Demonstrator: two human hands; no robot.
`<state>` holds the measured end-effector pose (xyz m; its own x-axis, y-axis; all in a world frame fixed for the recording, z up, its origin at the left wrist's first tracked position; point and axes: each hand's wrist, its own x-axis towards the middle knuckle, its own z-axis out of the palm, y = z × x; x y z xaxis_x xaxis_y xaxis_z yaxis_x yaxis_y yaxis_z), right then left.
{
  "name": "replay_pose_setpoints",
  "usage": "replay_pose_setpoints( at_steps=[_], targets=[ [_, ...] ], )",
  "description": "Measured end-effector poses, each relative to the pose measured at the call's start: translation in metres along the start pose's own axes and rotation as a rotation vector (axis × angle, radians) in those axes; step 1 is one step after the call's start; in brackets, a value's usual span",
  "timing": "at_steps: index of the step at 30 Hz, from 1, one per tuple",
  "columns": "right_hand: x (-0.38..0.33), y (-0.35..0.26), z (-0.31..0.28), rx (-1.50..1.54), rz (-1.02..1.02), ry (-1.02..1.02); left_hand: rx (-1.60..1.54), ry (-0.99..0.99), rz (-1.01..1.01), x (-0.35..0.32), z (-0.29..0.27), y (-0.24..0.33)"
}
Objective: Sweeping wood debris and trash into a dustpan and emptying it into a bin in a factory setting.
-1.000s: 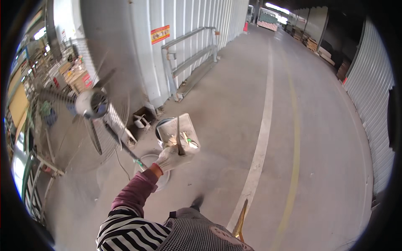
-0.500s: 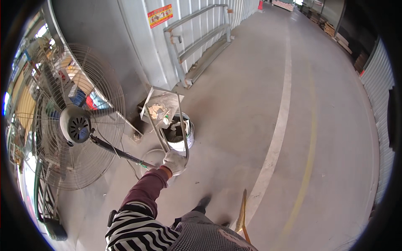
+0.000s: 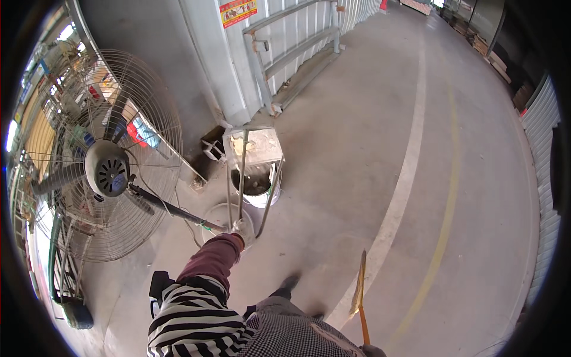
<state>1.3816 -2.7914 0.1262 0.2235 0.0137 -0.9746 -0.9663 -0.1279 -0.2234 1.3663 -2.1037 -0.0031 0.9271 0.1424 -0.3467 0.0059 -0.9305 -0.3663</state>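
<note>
My left hand (image 3: 244,229), in a pale glove with a maroon sleeve, grips the metal frame handle of a long-handled dustpan (image 3: 253,147). The pan's boxy tray is held up, tilted over a pale bucket (image 3: 260,189) that stands on the concrete floor. At the bottom edge my right hand (image 3: 372,351) is barely visible, closed on the orange stick of a broom (image 3: 359,291), whose bristles point up and away from me. The bucket's inside looks dark; I cannot tell what is in it.
A large wire-caged pedestal fan (image 3: 107,169) stands at my left, its pole slanting down to a round base (image 3: 215,215) by my left hand. Behind the bucket are a corrugated wall and a grey metal rail (image 3: 297,50). White and yellow floor lines (image 3: 410,154) run away at the right.
The dustpan tray has swung up and stands over the bucket. My left hand sits lower on the handle, close to the fan's base. The broom stays at my right side.
</note>
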Motion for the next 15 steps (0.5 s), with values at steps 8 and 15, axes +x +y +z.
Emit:
replay_pose_setpoints(
  at_steps=[8,15],
  targets=[
    [-0.035,-0.017,0.030,-0.003,-0.157,0.052,-0.028,-0.047,0.102,-0.001,-0.059,0.030],
    [-0.061,-0.069,0.068,-0.199,-0.230,-0.041,-0.083,0.271,-0.077,0.006,0.029,0.016]
  ],
)
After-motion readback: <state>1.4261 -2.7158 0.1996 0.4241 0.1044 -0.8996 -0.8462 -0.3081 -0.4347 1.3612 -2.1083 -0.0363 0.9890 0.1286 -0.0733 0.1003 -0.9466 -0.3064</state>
